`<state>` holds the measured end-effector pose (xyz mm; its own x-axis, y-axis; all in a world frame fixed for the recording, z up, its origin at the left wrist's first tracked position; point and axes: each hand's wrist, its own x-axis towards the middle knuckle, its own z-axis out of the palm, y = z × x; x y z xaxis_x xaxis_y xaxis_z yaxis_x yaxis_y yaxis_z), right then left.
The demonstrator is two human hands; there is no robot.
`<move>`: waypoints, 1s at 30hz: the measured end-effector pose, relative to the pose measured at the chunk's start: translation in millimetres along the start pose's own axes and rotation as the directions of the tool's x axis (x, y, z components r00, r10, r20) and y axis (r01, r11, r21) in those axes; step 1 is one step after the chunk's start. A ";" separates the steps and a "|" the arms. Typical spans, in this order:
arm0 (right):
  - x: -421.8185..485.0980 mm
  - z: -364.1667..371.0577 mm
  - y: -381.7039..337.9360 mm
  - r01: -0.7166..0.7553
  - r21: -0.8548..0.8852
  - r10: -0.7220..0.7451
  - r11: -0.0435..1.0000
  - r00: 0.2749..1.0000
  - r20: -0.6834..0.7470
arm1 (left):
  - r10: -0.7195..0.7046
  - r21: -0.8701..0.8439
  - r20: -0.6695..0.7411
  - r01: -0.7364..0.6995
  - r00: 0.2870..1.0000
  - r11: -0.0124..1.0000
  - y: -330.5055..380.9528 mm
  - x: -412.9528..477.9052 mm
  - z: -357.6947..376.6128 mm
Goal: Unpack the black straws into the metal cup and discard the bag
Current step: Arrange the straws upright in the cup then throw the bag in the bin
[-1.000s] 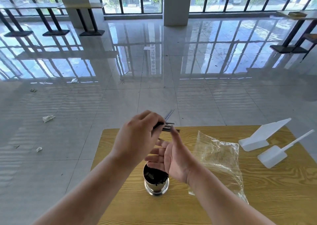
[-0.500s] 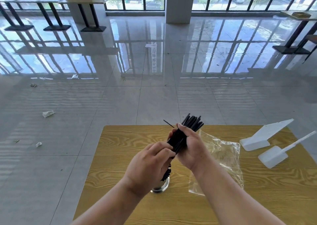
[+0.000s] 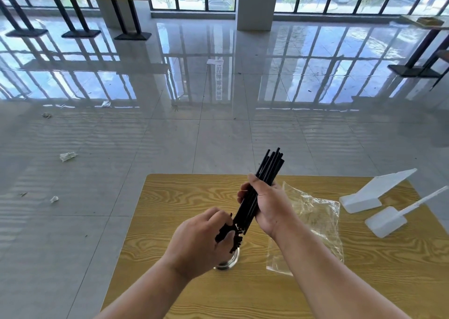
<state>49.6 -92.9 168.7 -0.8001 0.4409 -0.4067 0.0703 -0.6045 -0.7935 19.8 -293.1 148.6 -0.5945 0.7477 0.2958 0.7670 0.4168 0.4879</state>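
Note:
A bundle of black straws (image 3: 266, 176) slants up and to the right above the wooden table (image 3: 184, 197). My right hand (image 3: 269, 204) is wrapped around the bundle's middle. My left hand (image 3: 204, 243) grips the bundle's lower ends just over the metal cup (image 3: 229, 261), which is mostly hidden behind that hand. The empty clear plastic bag (image 3: 315, 219) lies flat on the table to the right of the cup, partly under my right forearm.
Two white plastic pieces, a wedge-shaped stand (image 3: 374, 192) and a paddle-like scoop (image 3: 393, 219), lie at the table's right side. The table's far edge drops to a shiny tiled floor with scraps of litter (image 3: 68, 156). Other tables stand far off.
The straw bundle has been drawn up out of the cup and tilted right. My right hand rose with it, and my left hand shifted down to its lower ends.

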 end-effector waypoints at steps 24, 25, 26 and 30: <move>-6.4 1.0 64.2 0.197 -0.501 -0.124 0.843 0.977 0.175 | -0.595 -0.008 0.364 0.641 0.717 0.768 -52.8 -21.9 33.1; -5.6 -1.7 61.3 0.203 -0.517 -0.134 0.831 0.977 0.168 | -0.589 -0.013 0.373 0.639 0.717 0.769 -51.6 -20.7 34.2; -4.7 -4.2 58.5 0.213 -0.536 -0.152 0.817 0.976 0.157 | -0.580 -0.023 0.385 0.636 0.718 0.772 -50.2 -19.3 34.9; 1.0 -21.3 54.5 0.194 -0.625 -0.184 0.756 0.980 0.082 | -0.522 -0.037 0.443 0.596 0.729 0.802 -43.9 -13.9 38.5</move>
<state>65.4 -111.2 115.4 -0.8456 0.4885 -0.2152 0.2699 0.0434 -0.9619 3.8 -301.9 91.5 -0.7269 0.5566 -0.4023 0.2519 0.7610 0.5979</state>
